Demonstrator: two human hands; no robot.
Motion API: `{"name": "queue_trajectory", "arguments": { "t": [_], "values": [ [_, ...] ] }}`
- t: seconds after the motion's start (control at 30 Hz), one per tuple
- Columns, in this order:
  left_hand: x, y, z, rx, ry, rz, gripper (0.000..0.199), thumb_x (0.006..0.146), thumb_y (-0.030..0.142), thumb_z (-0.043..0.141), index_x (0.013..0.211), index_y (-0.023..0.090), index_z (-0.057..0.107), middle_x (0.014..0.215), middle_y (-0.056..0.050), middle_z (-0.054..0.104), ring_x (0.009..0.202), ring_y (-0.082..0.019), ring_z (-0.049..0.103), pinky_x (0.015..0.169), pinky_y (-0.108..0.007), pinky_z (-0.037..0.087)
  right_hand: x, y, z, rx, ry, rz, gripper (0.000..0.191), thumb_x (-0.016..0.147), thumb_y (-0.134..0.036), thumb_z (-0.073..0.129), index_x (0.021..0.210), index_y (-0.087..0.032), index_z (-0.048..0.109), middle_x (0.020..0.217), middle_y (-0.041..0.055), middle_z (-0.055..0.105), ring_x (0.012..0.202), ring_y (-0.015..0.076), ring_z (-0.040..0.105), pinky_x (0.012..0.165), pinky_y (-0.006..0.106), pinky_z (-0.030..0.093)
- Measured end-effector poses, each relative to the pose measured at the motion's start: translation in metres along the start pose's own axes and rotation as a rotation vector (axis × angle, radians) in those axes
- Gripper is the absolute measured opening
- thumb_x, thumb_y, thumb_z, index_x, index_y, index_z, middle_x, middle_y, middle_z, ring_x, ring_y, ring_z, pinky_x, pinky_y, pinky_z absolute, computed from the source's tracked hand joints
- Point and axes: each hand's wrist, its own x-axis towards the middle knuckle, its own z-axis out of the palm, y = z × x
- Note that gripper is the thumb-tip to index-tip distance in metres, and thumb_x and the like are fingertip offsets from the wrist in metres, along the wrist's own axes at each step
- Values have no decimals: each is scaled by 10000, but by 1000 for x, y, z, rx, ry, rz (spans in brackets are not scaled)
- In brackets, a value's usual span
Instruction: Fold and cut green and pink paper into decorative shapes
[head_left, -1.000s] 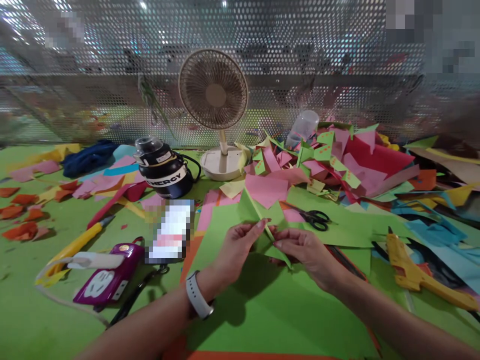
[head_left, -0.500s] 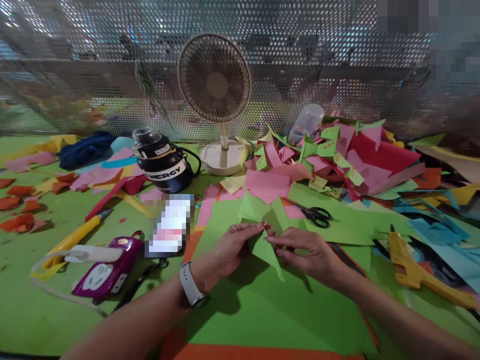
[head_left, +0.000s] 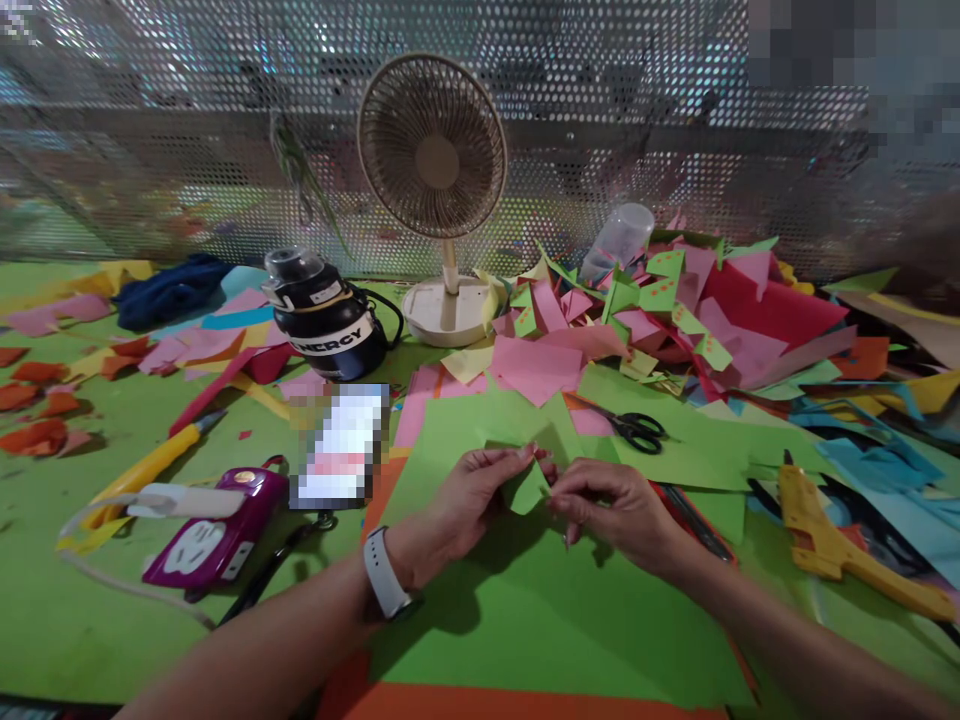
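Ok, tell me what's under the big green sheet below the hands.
Orange paper shows past the near and left edges of the green sheet. How far it extends, and anything else beneath, is covered.

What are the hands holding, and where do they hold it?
A piece of green paper. The left hand pinches its upper edge; the right hand has fingertips at its right edge.

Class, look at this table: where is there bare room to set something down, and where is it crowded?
Bare green tabletop lies near left, bordered by the purple plastic socket box and left forearm. The large green paper sheet is bare between left and right forearm. Crowded: back right, with heaped pink, red and green paper.
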Motion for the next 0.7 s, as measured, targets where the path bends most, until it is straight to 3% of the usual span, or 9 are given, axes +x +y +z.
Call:
{"name": "queue_trajectory", "arguments": {
  "t": [0.1, 0.23, 0.4, 0.5, 0.7],
  "values": [
    [1, -5, 0, -3, 38, 47, 225, 640, 360, 835, 766, 187, 767, 742, -37, 739, 773, -189, 646, 729, -291, 486, 0, -1, 5, 32, 49, 130, 276, 811, -452, 683, 768, -181, 655, 689, -19, 623, 546, 100, 637, 527, 230, 558],
    [1, -9, 1, -4, 5, 51, 255, 671, 389, 816, 809, 182, 763, 715, -28, 730, 751, -185, 641, 730, -299, 487, 0, 2, 3, 45, 59, 252, 316, 798, -481, 686, 796, -171, 626, 622, -36, 621, 542, 101, 632, 502, 213, 511],
    [1, -12, -1, -63, 1, 56, 250, 674, 413, 803, 737, 182, 733, 694, -21, 709, 682, -176, 623, 706, -309, 487, 2, 6, -3, 99, 63, 325, 340, 786, -490, 702, 767, -160, 623, 604, -37, 625, 510, 83, 607, 485, 196, 463],
    [3, -15, -2, -1, 37, 120, 224, 641, 384, 829, 711, 199, 723, 691, -5, 695, 689, -167, 604, 687, -292, 474, 4, 7, -4, 112, 70, 348, 366, 763, -509, 714, 716, -160, 615, 577, -42, 609, 483, 76, 581, 461, 192, 428],
    [2, -18, -2, 132, -1, 186, 206, 710, 408, 774, 749, 212, 721, 688, 5, 673, 788, -182, 604, 735, -300, 468, 6, 6, -5, 100, 87, 350, 377, 746, -523, 721, 691, -164, 617, 569, -48, 592, 450, 63, 541, 430, 184, 395]
  ]
}}
